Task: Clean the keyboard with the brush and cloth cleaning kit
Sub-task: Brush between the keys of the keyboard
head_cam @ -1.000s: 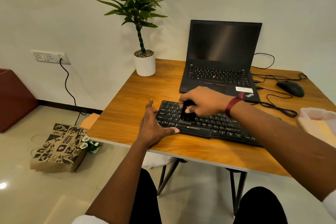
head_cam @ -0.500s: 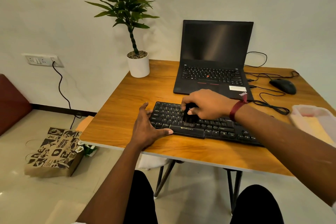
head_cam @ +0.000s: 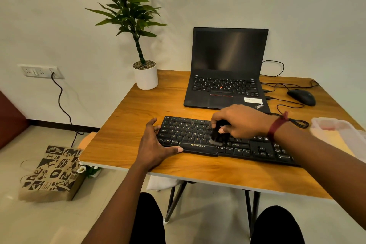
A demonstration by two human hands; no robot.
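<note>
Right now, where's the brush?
In the head view, the brush is gripped in the right hand, bristles down on the middle of the keyboard, just above the right end of its space bar, in front of the laptop.

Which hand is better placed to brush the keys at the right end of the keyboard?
The right hand: it grips the brush on the middle keys. The left hand rests against the left end of the keyboard.
</note>
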